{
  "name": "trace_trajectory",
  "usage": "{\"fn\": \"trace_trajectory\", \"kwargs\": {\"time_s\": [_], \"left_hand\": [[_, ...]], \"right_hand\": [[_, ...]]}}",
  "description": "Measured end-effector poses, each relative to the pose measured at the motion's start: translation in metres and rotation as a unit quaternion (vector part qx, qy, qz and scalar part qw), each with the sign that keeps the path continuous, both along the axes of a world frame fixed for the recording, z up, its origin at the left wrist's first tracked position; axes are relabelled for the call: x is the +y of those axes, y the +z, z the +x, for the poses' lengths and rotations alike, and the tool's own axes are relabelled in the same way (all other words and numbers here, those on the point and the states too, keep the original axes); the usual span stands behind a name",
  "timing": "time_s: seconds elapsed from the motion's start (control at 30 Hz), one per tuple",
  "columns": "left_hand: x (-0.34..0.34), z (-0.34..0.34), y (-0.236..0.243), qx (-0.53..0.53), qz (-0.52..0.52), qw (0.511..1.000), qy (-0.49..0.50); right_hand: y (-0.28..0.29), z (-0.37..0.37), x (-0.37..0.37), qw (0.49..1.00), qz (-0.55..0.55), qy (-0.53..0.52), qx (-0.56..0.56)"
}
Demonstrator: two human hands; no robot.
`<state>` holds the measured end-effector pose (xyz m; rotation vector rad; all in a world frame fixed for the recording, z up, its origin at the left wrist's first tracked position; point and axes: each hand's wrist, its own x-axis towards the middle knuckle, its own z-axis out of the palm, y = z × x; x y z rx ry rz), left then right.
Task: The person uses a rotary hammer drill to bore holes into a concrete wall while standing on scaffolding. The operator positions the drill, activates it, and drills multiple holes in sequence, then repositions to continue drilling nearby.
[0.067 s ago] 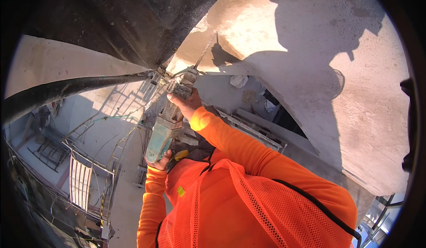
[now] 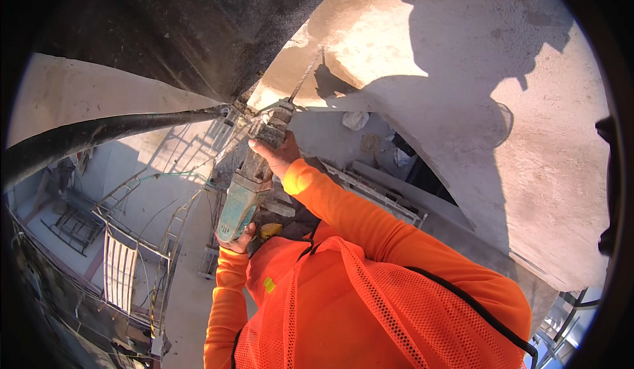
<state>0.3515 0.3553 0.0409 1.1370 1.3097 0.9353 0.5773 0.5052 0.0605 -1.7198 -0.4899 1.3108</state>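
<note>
A dusty teal and grey rotary hammer drill (image 2: 246,194) slants up and away from my body. My right hand (image 2: 282,154) is wrapped round its front part, just behind the chuck. Around the rear end curls my left hand (image 2: 239,238); the drill body partly hides its fingers. From the chuck a long spiral drill bit (image 2: 304,80) runs toward the sunlit plastered wall (image 2: 370,45), its tip meeting the surface near the edge of the hand's shadow. Whether the bit is turning cannot be made out.
A dark, broad surface (image 2: 165,26) looms at the upper left, above a black pipe (image 2: 99,131). Far below stand metal scaffold frames with a slatted platform (image 2: 120,273). A white bag (image 2: 355,120) and a coiled rope (image 2: 370,144) lie on the lower floor.
</note>
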Motion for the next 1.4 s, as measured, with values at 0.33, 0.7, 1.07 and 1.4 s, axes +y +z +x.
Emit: {"fn": "trace_trajectory", "kwargs": {"time_s": [0.33, 0.7, 1.07, 1.4], "left_hand": [[-0.004, -0.002, -0.003, 0.005, -0.036, 0.999, -0.013], [-0.004, 0.002, 0.01, -0.001, -0.075, 0.997, -0.001], [-0.003, 0.006, 0.012, -0.002, -0.052, 0.999, -0.01], [-0.003, 0.009, 0.019, -0.037, -0.077, 0.996, 0.0]], "right_hand": [[0.005, 0.002, 0.0, 1.0, -0.022, -0.004, 0.012], [0.004, 0.003, 0.002, 1.0, -0.019, 0.002, 0.005], [0.003, 0.004, 0.001, 1.0, 0.006, -0.008, 0.03], [-0.004, 0.008, 0.0, 0.998, 0.019, 0.005, 0.053]]}}
